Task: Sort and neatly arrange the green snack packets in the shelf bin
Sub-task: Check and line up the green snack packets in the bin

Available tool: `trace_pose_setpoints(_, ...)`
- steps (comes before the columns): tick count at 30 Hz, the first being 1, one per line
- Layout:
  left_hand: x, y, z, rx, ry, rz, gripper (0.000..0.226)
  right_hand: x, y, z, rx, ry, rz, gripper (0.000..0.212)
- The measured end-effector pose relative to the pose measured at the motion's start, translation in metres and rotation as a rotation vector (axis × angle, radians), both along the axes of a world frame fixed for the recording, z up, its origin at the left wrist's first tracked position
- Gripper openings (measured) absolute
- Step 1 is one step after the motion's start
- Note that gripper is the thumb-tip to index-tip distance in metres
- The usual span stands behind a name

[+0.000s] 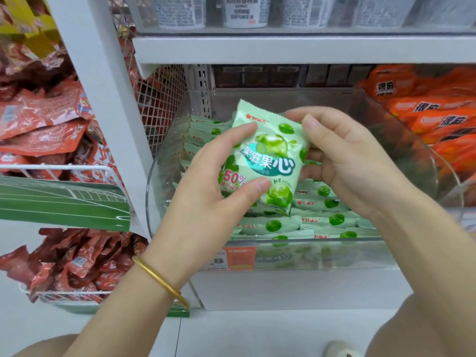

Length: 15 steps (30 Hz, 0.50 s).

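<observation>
White shop shelving (283,50) carries a clear plastic bin (360,253) partly filled with rows of green snack packets (324,220), and just above that bin we hold up one green packet (268,155). Our left hand (211,176) pinches its left edge between thumb and fingers, while our right hand (345,155) pinches its right edge. Orange packets (438,117) lie right of the bin and red packets (51,124) lie left of it.

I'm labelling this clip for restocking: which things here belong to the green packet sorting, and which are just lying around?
Part of the job: held green packet, left hand, right hand, stacked green packets, clear bin.

Just around: orange packets, red packets, cups on the upper shelf, price label.
</observation>
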<state>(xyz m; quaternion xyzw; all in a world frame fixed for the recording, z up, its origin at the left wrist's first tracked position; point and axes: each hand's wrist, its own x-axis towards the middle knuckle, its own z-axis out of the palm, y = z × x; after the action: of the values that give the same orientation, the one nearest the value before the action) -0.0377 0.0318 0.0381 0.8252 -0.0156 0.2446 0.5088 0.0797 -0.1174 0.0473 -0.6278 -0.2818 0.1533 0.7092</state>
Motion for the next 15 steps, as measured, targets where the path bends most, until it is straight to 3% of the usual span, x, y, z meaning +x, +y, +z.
trace_pose_setpoints(3,0.001,0.002,0.001,-0.087,-0.008,0.025,0.059,-0.004,0.0,0.0,0.011,-0.059,0.093,0.032)
trace_pose_setpoints(9,0.002,0.002,0.001,-0.113,0.018,-0.01,0.067,-0.009,0.004,-0.003,0.002,-0.116,0.103,0.025)
trace_pose_setpoints(15,0.003,0.0,-0.003,0.092,0.001,0.06,0.065,-0.011,0.008,-0.006,0.044,-0.094,0.057,0.027)
